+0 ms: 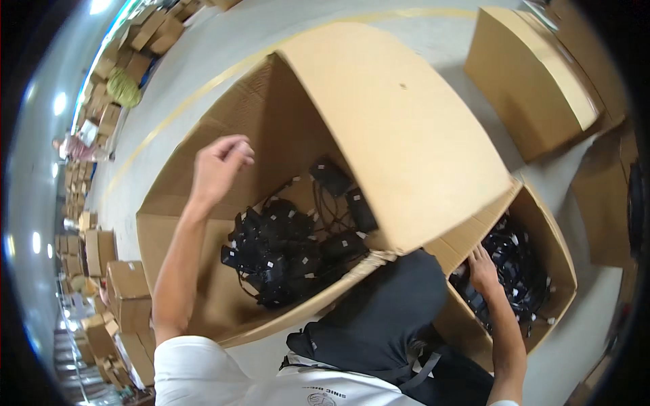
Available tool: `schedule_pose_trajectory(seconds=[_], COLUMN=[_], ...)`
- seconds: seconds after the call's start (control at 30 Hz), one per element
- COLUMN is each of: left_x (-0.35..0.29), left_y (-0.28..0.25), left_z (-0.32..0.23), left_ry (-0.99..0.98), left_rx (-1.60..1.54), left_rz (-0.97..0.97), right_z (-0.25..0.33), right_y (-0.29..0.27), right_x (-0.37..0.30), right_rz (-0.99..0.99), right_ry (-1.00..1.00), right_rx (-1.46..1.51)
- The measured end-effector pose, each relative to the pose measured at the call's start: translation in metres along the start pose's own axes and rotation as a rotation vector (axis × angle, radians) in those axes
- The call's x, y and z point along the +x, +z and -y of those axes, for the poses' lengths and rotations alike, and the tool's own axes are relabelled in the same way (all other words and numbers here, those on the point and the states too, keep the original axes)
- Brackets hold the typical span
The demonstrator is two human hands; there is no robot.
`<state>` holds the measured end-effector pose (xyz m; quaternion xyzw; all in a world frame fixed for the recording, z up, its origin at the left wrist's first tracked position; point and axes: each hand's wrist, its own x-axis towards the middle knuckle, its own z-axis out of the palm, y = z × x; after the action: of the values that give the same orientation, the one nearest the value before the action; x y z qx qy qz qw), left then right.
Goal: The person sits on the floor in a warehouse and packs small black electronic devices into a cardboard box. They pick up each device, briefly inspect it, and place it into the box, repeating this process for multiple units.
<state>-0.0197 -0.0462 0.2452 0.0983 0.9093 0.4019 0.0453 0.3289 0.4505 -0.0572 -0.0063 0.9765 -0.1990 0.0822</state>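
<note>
My left hand point(220, 166) is raised over a large open cardboard box point(177, 159), its fingers curled in with nothing visible in them. Down in that box lies a heap of black power adapters point(274, 254) with cables and small white labels. A few more black adapters point(330, 177) sit apart from the heap, towards the box's right side. My right hand point(483, 271) reaches into a smaller cardboard box point(560, 271) at the right, fingers stretched out along its near left wall. Beneath and beside it is a tangle of black cabled pieces point(514, 271) with white tags.
A broad flap point(399, 128) of the large box stands between the two boxes. Another cardboard box point(521, 88) stands at the far right. Stacked cartons point(128, 291) line the left, with a person point(78, 147) farther off. A yellow line point(183, 115) crosses the grey floor.
</note>
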Motion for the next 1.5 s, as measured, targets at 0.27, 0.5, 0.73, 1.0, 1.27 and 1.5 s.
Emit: schedule_pose_trajectory(seconds=[0.27, 0.5, 0.73, 1.0, 1.27, 1.5], left_x=[-0.020, -0.057, 0.003, -0.031, -0.135, -0.123], left_y=[0.089, 0.145, 0.038, 0.025, 0.156, 0.102], left_z=[0.275, 0.332, 0.145, -0.009, 0.293, 0.218], left_ry=[-0.345, -0.393, -0.095, 0.102, 0.417, 0.162], left_rx=[0.519, 0.370, -0.512, -0.740, 0.179, 0.498], left_rz=[0.346, 0.165, 0.519, 0.817, 0.860, 1.270], right_z=[-0.009, 0.001, 0.244, 0.378, 0.376, 0.360], right_y=[-0.092, -0.173, -0.299, -0.263, -0.224, -0.227], right_x=[-0.055, -0.153, -0.013, 0.149, 0.145, 0.135], right_rz=[0.080, -0.068, -0.622, -0.426, -0.495, -0.478], right_ry=[0.264, 0.555, -0.021, -0.746, -0.347, -0.234], right_rx=[-0.022, 0.136, 0.085, -0.196, 0.106, 0.235])
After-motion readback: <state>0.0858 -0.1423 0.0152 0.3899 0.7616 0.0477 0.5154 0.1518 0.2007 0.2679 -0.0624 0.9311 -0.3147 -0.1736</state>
